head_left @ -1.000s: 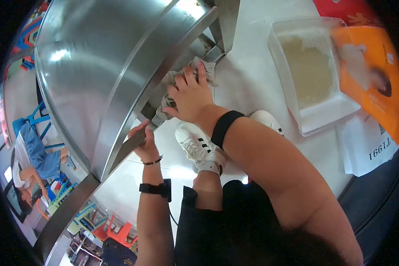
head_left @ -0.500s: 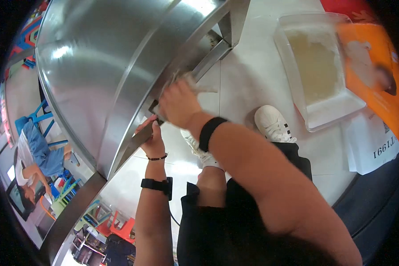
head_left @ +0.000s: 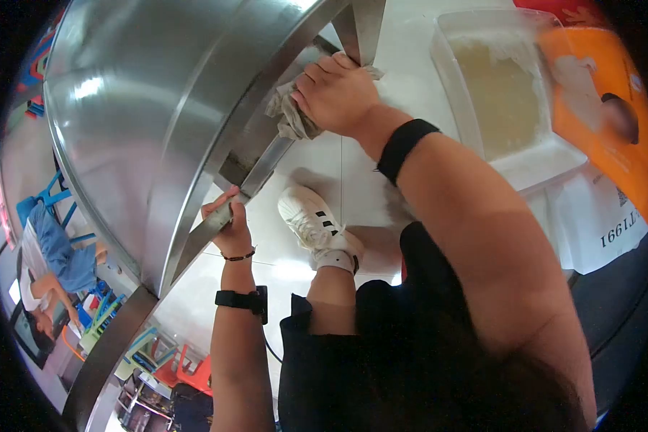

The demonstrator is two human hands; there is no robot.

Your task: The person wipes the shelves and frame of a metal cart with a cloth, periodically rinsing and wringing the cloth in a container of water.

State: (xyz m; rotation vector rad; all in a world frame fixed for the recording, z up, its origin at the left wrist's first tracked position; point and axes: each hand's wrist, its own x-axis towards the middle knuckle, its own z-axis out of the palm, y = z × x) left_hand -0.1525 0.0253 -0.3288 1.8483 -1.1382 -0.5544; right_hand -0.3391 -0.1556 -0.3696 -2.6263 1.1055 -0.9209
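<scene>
White tiled floor, colourful chairs

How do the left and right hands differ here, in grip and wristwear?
The right hand presses a crumpled cloth against the steel frame; the left hand grips the same frame lower down, without cloth. The right wrist wears one broad black band; the left wears a thin bracelet and a black watch. Both are at that frame.

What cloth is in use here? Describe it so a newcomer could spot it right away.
Start at the big shiny steel drum filling the upper left. Just below its rim, near the top centre, the right hand presses a crumpled grey rag against the steel frame. It is the only soft, wrinkled thing among smooth metal.
</scene>
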